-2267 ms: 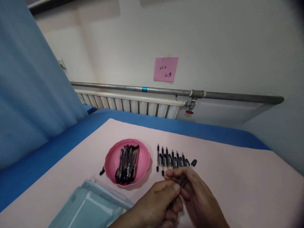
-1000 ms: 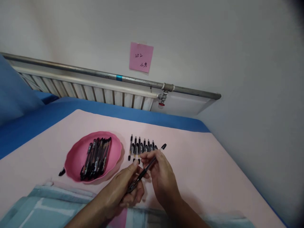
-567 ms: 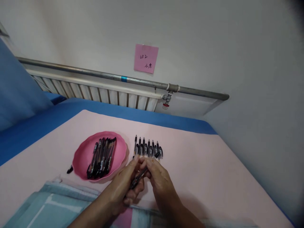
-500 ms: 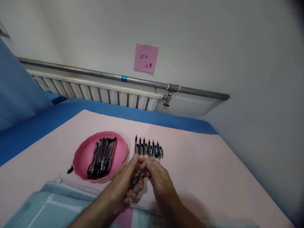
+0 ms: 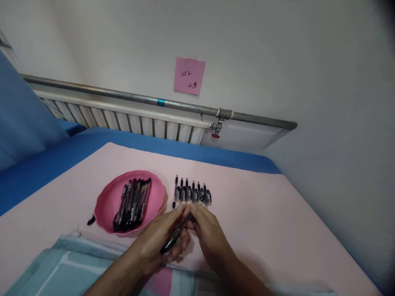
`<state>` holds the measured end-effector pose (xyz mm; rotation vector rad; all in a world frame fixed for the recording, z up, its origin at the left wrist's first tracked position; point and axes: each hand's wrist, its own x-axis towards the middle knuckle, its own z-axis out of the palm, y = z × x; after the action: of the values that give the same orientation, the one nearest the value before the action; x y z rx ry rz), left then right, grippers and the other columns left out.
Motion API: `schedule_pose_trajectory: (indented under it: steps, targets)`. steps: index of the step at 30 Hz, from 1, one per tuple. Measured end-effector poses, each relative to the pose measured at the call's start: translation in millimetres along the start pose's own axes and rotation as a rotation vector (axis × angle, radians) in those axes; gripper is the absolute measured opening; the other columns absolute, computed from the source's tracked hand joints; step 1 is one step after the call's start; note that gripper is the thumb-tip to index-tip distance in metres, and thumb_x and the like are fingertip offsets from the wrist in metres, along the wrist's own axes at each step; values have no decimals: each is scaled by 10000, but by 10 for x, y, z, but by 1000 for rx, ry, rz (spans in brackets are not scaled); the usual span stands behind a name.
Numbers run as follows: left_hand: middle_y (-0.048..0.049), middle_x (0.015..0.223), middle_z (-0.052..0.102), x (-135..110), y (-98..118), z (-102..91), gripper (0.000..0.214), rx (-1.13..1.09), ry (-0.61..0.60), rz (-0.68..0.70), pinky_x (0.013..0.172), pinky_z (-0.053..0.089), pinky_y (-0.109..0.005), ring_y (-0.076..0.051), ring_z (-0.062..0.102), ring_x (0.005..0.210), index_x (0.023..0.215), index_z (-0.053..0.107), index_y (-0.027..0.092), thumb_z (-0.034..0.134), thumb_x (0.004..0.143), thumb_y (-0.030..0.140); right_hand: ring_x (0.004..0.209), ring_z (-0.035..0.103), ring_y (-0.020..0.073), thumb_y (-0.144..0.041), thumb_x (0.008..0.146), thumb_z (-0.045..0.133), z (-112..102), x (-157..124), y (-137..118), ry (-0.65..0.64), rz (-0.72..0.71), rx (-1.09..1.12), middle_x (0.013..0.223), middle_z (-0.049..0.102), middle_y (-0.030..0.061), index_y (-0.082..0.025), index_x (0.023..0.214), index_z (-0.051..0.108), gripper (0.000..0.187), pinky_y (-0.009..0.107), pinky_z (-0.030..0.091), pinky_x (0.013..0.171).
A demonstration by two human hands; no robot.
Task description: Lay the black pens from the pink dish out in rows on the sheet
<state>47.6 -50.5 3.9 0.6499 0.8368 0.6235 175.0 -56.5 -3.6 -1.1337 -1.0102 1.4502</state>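
My left hand (image 5: 163, 235) and my right hand (image 5: 210, 233) meet at the fingertips, closed on one dark pen (image 5: 175, 238). It slants, with its black capped-looking end toward my left palm and its other end hidden in my fingers. Just beyond my fingertips is a row of pens with bare tips (image 5: 187, 184), pointing away from me. Several black-clipped caps (image 5: 189, 193) lie across that row. One small black piece (image 5: 202, 198) lies tilted above my right fingers; whether it is held I cannot tell.
Left of my hands, a pink scalloped bowl (image 5: 103, 197) holds a pile of pens (image 5: 132, 205). A loose black cap-like piece (image 5: 91, 220) lies beside it. Teal patterned cloth (image 5: 80, 267) covers the near edge. Behind the pink bed surface (image 5: 262, 213) are a radiator (image 5: 138, 125) and pipe (image 5: 123, 95).
The pen has slid down and to the left in my hands, and more of its dark end shows. My left fingers have shifted slightly. The bowl and the row stay put.
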Motion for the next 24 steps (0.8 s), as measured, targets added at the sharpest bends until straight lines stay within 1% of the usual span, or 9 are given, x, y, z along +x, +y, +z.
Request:
schedule_pose_trajectory:
  steps: [2,5,7,9,12,14,17,20,24]
  targets:
    - [-58,629,637,-4,-17,1,393,-46,-77,42,408,373,-187,-106,533,449,886,649,131,499,826,489,404,450,107,-537,817,480,-24,8,-13,-55,70,58,503,434,-53,-185,805,615,377,231,385,404]
    - [-96,758,677,3,-41,-11,233,-103,-146,60,586,455,-221,-132,602,630,860,678,98,595,810,310,335,375,88,-534,831,458,-46,18,-25,-96,118,73,462,362,-80,-161,884,619,410,214,333,338]
    - [-86,768,684,22,-45,-33,145,-120,-131,78,657,452,-211,-125,607,690,818,693,94,646,776,225,383,398,84,-502,832,483,-61,25,-39,-76,89,51,489,397,-68,-157,881,622,375,207,358,376]
    - [-65,756,686,46,-28,-61,86,-153,-83,126,704,442,-199,-115,604,721,774,698,104,679,748,185,494,472,97,-471,841,488,-77,29,-65,-46,26,33,572,483,-36,-169,868,623,332,219,416,480]
    - [-48,752,685,69,30,-98,77,-221,4,240,720,445,-209,-119,602,735,761,692,121,706,725,187,638,526,120,-446,843,493,-88,26,-109,27,-48,-71,730,588,12,-182,821,622,294,241,432,600]
    - [-42,754,683,77,68,-116,105,-263,52,304,704,460,-236,-132,606,720,770,684,129,722,708,205,622,520,121,-447,837,501,-77,14,-119,30,-57,-165,740,603,17,-181,771,615,297,243,420,587]
    - [-12,714,665,90,91,-138,123,-300,111,366,651,468,-244,-120,595,642,784,664,148,727,704,216,570,506,111,-433,834,508,-42,-8,-91,-64,-54,-222,667,583,1,-178,735,593,287,229,405,540]
    - [16,652,633,105,87,-154,147,-269,126,395,575,440,-212,-96,561,561,816,647,163,718,715,242,531,508,101,-410,820,537,-17,-19,-41,-145,-19,-218,662,584,-7,-181,808,584,234,203,374,466]
    - [17,653,624,99,116,-173,193,-205,195,411,586,433,-205,-96,560,578,805,646,165,708,717,325,456,483,81,-415,829,522,-27,-18,4,-156,28,-231,593,558,-33,-181,828,569,239,181,328,413]
